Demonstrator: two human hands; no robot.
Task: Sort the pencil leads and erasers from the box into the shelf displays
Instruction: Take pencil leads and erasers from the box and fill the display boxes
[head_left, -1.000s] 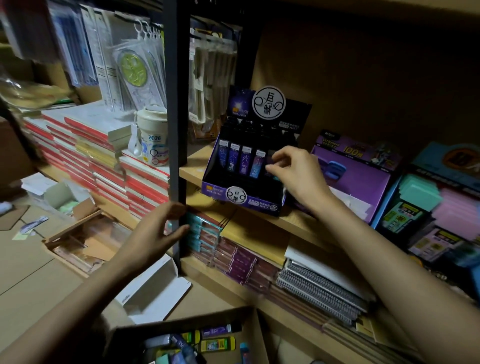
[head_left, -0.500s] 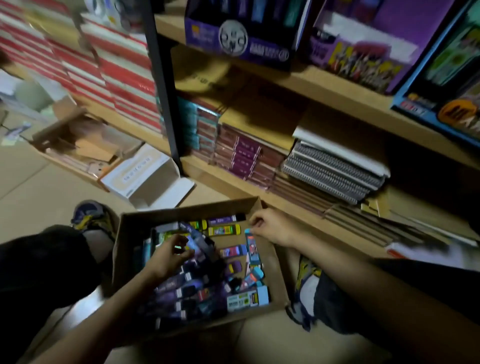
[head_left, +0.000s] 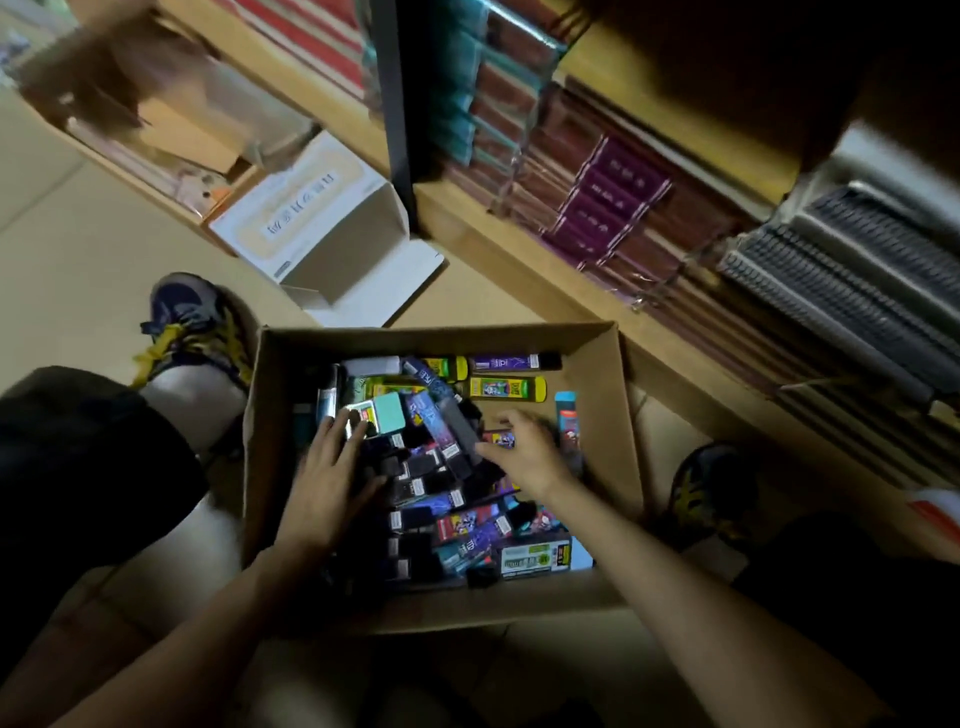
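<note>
Ideally, the flat-fingered left hand (head_left: 332, 478) steadies the pile (head_left: 431, 499) while the right hand (head_left: 524, 452), grip unclear, picks singly.

Nothing could be read with confidence. The white carton (head_left: 306, 208) beside the shelf post (head_left: 397, 104) bore a row of dark characters, upside down and blurred. The packets (head_left: 506, 388) in the cardboard box (head_left: 597, 374) and the purple book covers (head_left: 613, 208) carried print too small to read.

The person wears black shorts (head_left: 78, 441). The left sneaker (head_left: 189, 317) is navy and grey with yellow laces. The right sneaker (head_left: 711, 488) is dark with yellow markings.
</note>
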